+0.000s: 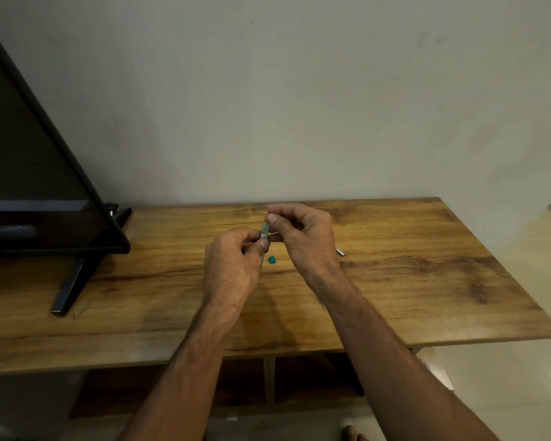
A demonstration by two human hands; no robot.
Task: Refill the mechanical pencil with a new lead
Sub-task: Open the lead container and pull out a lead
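Note:
My left hand [233, 262] grips a slim green translucent tube [263, 240], upright above the wooden table [427, 281]; I cannot tell if it is the pencil or the lead case. My right hand [299, 233] is just right of its top end, thumb and forefinger pinched together at the opening; whatever they hold is too thin to make out. A small teal cap [271, 259] lies on the table between my hands. A small silver metal piece [341, 252] lies on the table to the right of my right wrist.
A black television [39, 186] on angled black feet [70, 291] fills the table's left end. A pale wall rises behind the table. The table's front edge runs just below my forearms, with open shelves underneath.

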